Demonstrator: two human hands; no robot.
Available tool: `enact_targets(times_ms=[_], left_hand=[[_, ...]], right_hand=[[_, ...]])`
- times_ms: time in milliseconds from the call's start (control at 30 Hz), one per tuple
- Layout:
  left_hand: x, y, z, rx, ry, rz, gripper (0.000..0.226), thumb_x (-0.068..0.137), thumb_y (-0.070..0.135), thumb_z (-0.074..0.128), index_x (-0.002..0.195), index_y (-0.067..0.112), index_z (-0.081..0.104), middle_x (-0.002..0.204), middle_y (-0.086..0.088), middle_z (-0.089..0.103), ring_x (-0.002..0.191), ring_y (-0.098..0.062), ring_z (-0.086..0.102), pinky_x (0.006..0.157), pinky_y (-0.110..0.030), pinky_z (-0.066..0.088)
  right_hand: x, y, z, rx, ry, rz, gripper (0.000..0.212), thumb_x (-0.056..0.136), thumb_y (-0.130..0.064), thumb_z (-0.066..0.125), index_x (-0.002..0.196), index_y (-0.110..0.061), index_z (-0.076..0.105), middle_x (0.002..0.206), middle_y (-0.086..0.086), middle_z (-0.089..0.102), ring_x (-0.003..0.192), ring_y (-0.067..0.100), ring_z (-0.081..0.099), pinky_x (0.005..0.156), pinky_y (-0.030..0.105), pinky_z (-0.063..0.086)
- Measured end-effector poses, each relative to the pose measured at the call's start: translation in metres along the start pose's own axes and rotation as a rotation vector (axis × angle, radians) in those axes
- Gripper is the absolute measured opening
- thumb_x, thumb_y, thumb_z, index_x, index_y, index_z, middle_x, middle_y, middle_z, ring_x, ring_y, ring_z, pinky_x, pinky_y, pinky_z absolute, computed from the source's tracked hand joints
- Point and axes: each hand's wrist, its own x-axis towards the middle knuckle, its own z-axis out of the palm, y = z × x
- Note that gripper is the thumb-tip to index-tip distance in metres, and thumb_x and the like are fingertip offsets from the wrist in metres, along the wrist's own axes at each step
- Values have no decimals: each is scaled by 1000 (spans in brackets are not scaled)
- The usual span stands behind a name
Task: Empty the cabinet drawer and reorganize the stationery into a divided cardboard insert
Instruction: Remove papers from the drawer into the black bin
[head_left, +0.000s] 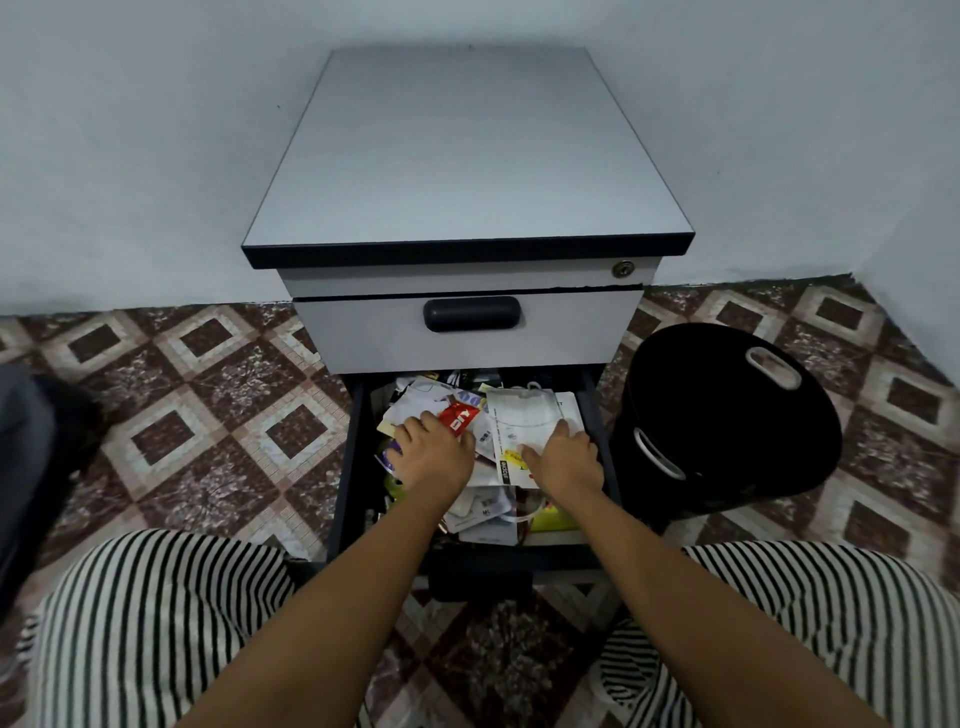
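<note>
Stationery (524, 415) lies in the open drawer (345, 467), under the closed drawer (363, 332); bin (727, 415) at right

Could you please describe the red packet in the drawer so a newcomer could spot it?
Start at the grey cabinet against the wall and look into its open lower drawer. The red packet lies atop the paper pile, beside the left hand. It alone is bright red with white lettering among white sheets.

1. Cabinet top (457, 156): smooth, matt grey laminate with a dark edge band.
2. Drawer handle (471, 313): dark plastic, faint sheen.
3. Lock (623, 268): dull metal.
4. Paper sheets (524, 421): matt white, creased.
5. Red packet (460, 420): glossy film.
6. Bin (727, 410): black plastic, smooth.
7. Floor (208, 415): speckled, stone-look tiles.
8. Trousers (156, 623): striped cloth.
</note>
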Motion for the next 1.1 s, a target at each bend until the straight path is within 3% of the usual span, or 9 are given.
enact_targets(times_ms=[167,333,433,533,733,933,1100], left_hand=[[-1,-1,10,50,-83,-59,74,91,57,40,140,5,27,142,-14,27,133,-31,24,107,-47,23],[-2,-4,12,27,-97,-51,67,90,52,46,140,11,28,142,-13,25,133,-32,23,107,-49,23],[-1,-6,13,-39,-81,-38,57,90,44,51,136,17,34,142,-12,28,132,-32,24,106,-49,23],[-1,-5,11,-111,-98,-26,49,89,39,51,134,24,40,143,-6,31,133,-30,23,106,-49,22],[3,-9,4,-303,-90,-164,48,90,38,53,131,16,41,138,-13,33,129,-32,31,104,-48,27],[19,-13,4,-668,-69,-421,58,90,36,55,133,5,33,136,-21,41,124,-38,42,104,-48,34],[24,-13,1,-812,8,-395,31,89,23,55,116,13,43,117,-10,59,111,-33,53,103,-50,35]], right_hand=[[0,-4,6,-5,-1,48,86,89,-51,54,148,-6,9,148,21,25,135,35,26,106,46,29],[4,-1,4,110,-9,91,90,82,-46,66,147,-9,15,147,15,27,134,33,28,104,47,30],[7,1,6,224,-39,142,84,75,-46,73,137,-6,33,139,14,39,128,32,39,99,44,40],[9,0,10,475,-57,170,79,68,-32,82,127,-7,35,126,15,51,113,31,54,90,42,50],[9,5,11,727,-86,136,66,79,0,67,133,-7,29,117,15,56,100,28,60,84,40,54],[8,11,14,761,-61,120,61,81,2,62,133,-7,30,117,14,57,90,21,56,78,35,52],[9,11,18,802,-51,122,60,82,1,61,133,-8,30,116,15,58,92,24,60,80,38,54]])
